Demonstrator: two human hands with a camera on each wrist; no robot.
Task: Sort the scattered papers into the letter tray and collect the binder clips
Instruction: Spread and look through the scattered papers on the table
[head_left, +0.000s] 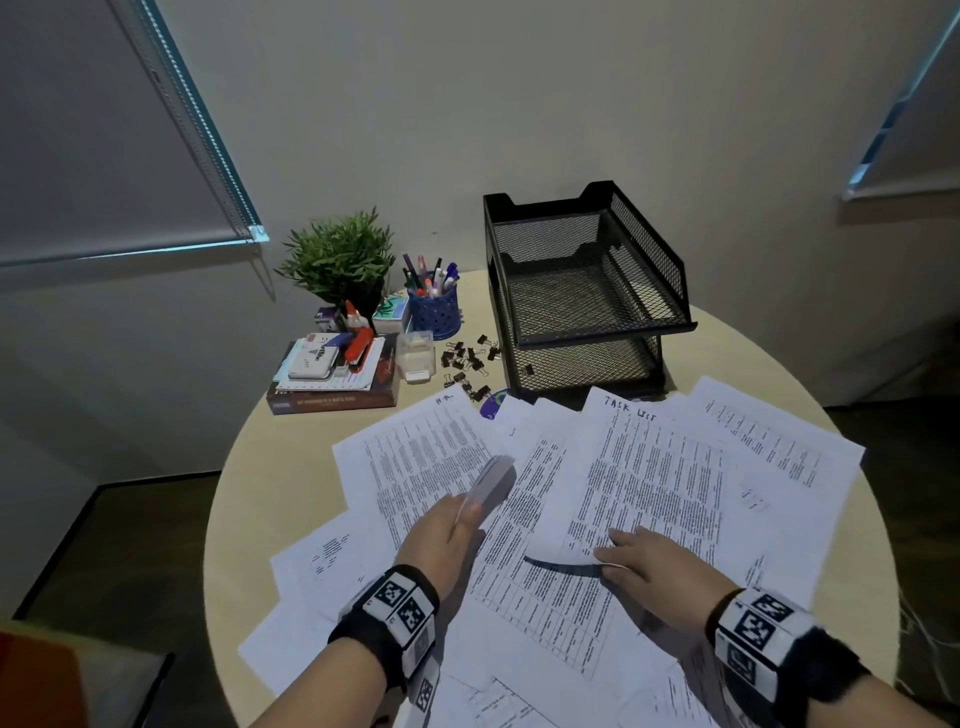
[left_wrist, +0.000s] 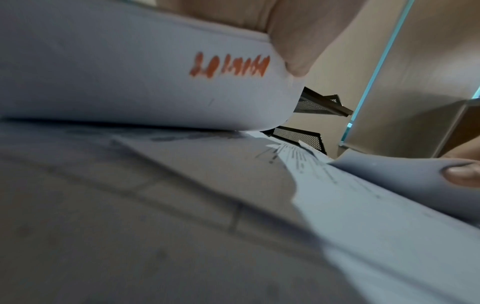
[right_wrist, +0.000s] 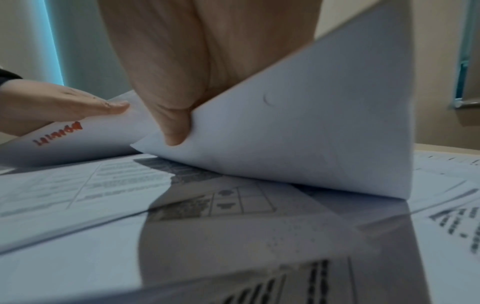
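Observation:
Printed papers (head_left: 665, 467) lie fanned over the round table (head_left: 810, 364). My left hand (head_left: 466, 515) grips a curled sheet (head_left: 493, 483) lifted off the pile; orange writing shows on its underside (left_wrist: 228, 66). My right hand (head_left: 612, 556) pinches the near edge of the sheet headed "TASK LIST" (head_left: 631, 413), thumb under it, and the lifted sheet (right_wrist: 311, 133) bends up. A black mesh letter tray (head_left: 670, 325) with two tiers stands at the back, and neither tier shows any papers. Several black binder clips (head_left: 467, 364) lie scattered to its left.
At the back left stand a potted plant (head_left: 337, 260), a blue pen cup (head_left: 434, 309), a clear plastic box (head_left: 415, 356) and a book stack (head_left: 332, 384) with a stapler on top. Papers overhang the table's left and near edges.

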